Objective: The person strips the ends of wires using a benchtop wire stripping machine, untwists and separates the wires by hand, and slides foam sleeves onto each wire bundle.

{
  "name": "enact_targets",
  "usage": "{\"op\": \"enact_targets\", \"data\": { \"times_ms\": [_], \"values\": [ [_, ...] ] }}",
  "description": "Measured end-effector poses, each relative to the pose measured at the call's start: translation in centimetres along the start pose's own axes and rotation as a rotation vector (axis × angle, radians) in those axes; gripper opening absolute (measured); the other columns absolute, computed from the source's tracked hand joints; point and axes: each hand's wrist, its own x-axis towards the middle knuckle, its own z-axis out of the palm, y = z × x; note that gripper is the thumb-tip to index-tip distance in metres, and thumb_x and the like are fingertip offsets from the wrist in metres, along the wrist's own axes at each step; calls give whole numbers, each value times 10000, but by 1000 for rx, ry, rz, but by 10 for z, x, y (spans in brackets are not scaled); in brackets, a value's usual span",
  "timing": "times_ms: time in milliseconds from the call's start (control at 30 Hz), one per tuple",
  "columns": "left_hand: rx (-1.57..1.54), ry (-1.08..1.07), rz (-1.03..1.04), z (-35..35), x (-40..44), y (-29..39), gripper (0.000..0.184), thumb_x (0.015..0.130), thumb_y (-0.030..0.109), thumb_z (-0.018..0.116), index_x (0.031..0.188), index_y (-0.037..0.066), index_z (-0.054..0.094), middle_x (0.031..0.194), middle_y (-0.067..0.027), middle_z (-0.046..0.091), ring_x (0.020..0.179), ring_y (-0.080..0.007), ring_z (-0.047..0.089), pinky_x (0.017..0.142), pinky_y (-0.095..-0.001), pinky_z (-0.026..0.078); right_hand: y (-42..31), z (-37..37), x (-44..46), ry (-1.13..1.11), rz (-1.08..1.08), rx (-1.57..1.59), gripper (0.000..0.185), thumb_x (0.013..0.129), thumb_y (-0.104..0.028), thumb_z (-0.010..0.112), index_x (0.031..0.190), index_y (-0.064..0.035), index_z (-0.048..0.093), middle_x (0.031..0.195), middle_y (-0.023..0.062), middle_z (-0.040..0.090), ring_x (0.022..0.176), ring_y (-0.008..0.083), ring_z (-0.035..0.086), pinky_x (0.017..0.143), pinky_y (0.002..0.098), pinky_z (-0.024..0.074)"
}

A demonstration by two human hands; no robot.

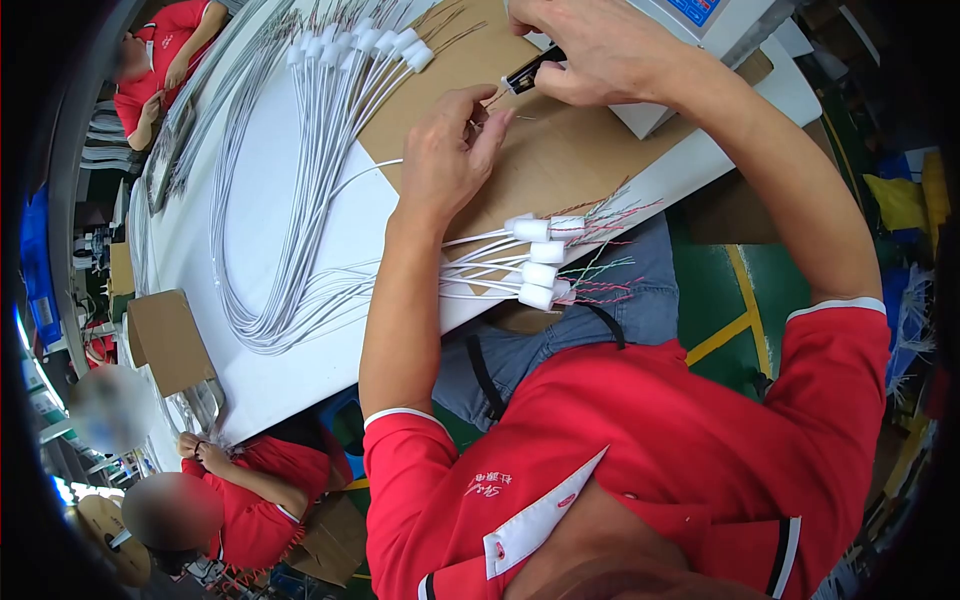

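My left hand point(450, 150) is closed, thumb and fingertips pinched on the thin wire ends of a white cable point(378, 168). My right hand point(600, 55) is closed around a small dark part point(522, 76) with a pale end; its exact kind I cannot make out. Fine wires run between that pale end and my left fingertips. Below my left forearm, several white cables with white cylindrical sleeves point(541, 253) hang over the table edge, their twisted red, green and white wires fanned out. A larger bundle of white cables point(300, 180) curves across the table, with more sleeves point(365, 42) at the top.
Brown cardboard point(570, 150) covers part of the white table point(290, 385). A pale machine point(645, 115) with a blue label stands at upper right. Co-workers in red shirts point(262, 500) sit along the left. A cardboard box point(172, 340) stands at the table's left edge.
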Motion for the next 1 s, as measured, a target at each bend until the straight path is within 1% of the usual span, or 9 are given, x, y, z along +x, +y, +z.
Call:
{"op": "enact_targets", "data": {
  "times_ms": [100, 200, 300, 400, 500, 733, 833, 933, 1000],
  "values": [
    [-63, -105, -105, -9, -3, 0, 294, 919, 165, 785, 1141, -5, 694, 880, -102, 718, 709, -137, 637, 653, -282, 515, -1, -2, 1, -35, -18, -27, 372, 731, -262, 668, 985, 9, 671, 1002, 219, 642, 1069, 361, 552, 1001, 491, 358],
    [-89, -139, -87, -21, -8, -13, 376, 889, 276, 797, 1112, -6, 688, 844, -151, 702, 623, -246, 633, 607, -350, 521, -2, -2, 2, -76, -32, -93, 396, 722, -290, 682, 977, 13, 681, 1006, 218, 649, 1077, 354, 555, 1006, 490, 356],
    [-128, -275, -256, -42, -10, -12, 354, 892, 267, 779, 1091, -14, 695, 849, -148, 701, 649, -248, 630, 623, -346, 514, -6, -7, 2, -139, -65, -194, 395, 725, -301, 694, 966, 11, 690, 997, 201, 658, 1083, 338, 559, 1009, 489, 356],
    [-83, -249, -110, -47, -11, -24, 327, 884, 243, 770, 1071, -19, 710, 849, -139, 699, 683, -221, 624, 643, -338, 510, -16, -16, 3, -226, -82, -310, 329, 756, -259, 698, 955, 3, 692, 977, 160, 671, 1081, 315, 563, 1010, 484, 359],
    [-17, -273, -52, -54, -11, -17, 276, 904, 216, 793, 1041, -16, 731, 847, -26, 672, 771, -83, 569, 691, -284, 480, -3, 7, 1, -238, -100, -431, 251, 784, -205, 695, 943, -11, 693, 961, 122, 678, 1076, 297, 567, 999, 475, 368],
    [-686, -787, -135, -76, -19, 17, 303, 888, 193, 821, 1119, 11, 749, 864, -34, 722, 769, -87, 594, 702, -270, 505, -12, -1, 2, -249, -47, -349, 314, 745, -59, 700, 1049, -26, 628, 1047, 131, 656, 1184, 306, 543, 1094, 480, 362],
    [-457, -400, -99, -58, -20, -1, 293, 882, 178, 800, 1112, 6, 741, 949, -80, 747, 773, -159, 658, 738, -310, 547, -18, -4, 4, -205, -72, -359, 357, 726, -144, 715, 1047, -5, 640, 1027, 139, 661, 1149, 302, 557, 1092, 460, 367],
    [315, 158, -88, -62, -15, -40, 264, 869, 158, 771, 1087, 13, 739, 996, -121, 733, 825, -261, 683, 781, -377, 555, -21, -8, 5, -179, -60, -313, 411, 714, -229, 724, 1045, 0, 640, 1026, 139, 657, 1131, 300, 560, 1092, 458, 365],
    [538, 260, -189, -72, -13, -63, 259, 844, 151, 765, 1074, 33, 742, 1027, -145, 708, 928, -340, 664, 848, -429, 538, -21, -8, 5, -168, -55, -292, 425, 715, -253, 722, 1048, -2, 639, 1026, 139, 656, 1128, 300, 560, 1093, 463, 363]
  ]
}}
